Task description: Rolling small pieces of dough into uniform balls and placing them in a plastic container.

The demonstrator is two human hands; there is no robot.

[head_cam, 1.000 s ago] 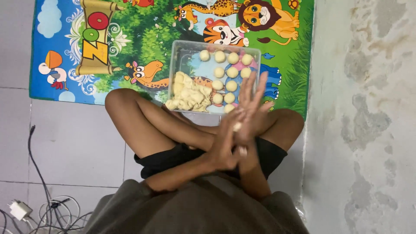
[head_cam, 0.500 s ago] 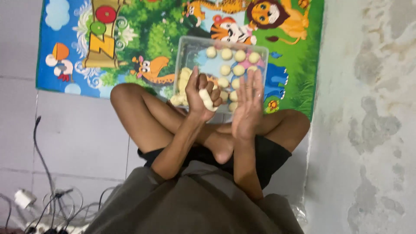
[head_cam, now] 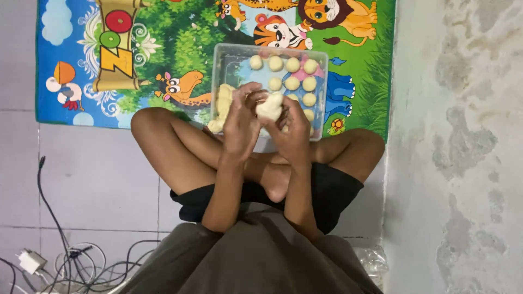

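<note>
Presently, a dough lump (head_cam: 271,106) is held between both hands above the near edge of a clear tub (head_cam: 322,76). The left hand (head_cam: 241,121) is curled around the lump's left side, fingers closed on it; the right hand (head_cam: 295,128) is pressed against its right and lower side, fingers likewise closed on it. Rolled dough balls (head_cam: 293,74) are ranged in rows inside the tub, with a dough mass (head_cam: 222,103) at its left. The tub is set on a picture mat (head_cam: 163,49). Cables (head_cam: 65,256) are noted on the tiles at lower left.
</note>
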